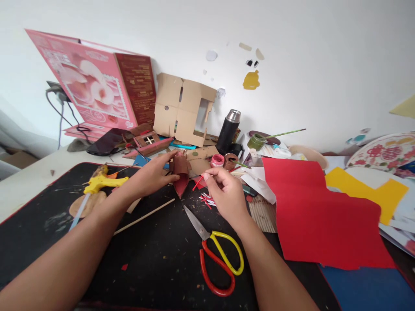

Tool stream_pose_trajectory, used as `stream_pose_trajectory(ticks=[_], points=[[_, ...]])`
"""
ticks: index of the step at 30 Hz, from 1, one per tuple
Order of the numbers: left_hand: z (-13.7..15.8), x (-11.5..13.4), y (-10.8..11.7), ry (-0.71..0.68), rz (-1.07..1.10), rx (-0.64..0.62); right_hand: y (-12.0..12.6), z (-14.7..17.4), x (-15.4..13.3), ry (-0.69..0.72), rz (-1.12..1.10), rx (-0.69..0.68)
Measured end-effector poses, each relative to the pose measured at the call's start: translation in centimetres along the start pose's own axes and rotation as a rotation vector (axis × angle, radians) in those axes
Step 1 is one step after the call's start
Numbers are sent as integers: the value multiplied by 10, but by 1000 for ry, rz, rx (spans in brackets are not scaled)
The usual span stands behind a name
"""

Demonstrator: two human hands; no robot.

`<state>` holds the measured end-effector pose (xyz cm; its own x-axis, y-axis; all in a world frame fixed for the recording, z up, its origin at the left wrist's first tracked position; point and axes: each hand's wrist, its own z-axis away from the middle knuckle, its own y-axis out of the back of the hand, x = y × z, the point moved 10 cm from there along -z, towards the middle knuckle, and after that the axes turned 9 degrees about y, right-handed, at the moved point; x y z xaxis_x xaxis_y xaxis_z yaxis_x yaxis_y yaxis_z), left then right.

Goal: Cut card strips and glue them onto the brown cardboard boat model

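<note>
A small model boat (pixel 181 180) of reddish-brown card, with a curved cover and a pointed end, stands on the black mat. My left hand (pixel 154 175) is at its left side, thumb and fingers against it. Between the thumb and forefinger of my right hand (pixel 223 188) is a thin red paper strip (pixel 197 183), held just right of the boat. Below that hand lies a small pile of red and white strips (pixel 206 200). Scissors (pixel 205 235) with one yellow and one red handle rest on the mat nearer to me, blades slightly apart.
A yellow glue gun (pixel 103 182) and a thin wooden stick (pixel 145 216) lie at left. Behind are a larger model boat (pixel 151 144), a paint jar (pixel 217 161), a black flask (pixel 228 131) and cut cardboard (pixel 184 108). Red paper (pixel 324 211) covers the right side.
</note>
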<state>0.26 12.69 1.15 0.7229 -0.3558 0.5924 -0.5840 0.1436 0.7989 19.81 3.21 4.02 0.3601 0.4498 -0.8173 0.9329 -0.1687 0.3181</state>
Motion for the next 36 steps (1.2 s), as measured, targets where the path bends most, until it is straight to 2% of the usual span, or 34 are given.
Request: stream_pose_trajectory(ticks=[16, 36], points=[[0, -6, 0, 1, -61, 34, -2, 1, 8, -40, 36, -16], [-1, -8, -4, -13, 12, 54, -2, 0, 15, -64, 54, -15]])
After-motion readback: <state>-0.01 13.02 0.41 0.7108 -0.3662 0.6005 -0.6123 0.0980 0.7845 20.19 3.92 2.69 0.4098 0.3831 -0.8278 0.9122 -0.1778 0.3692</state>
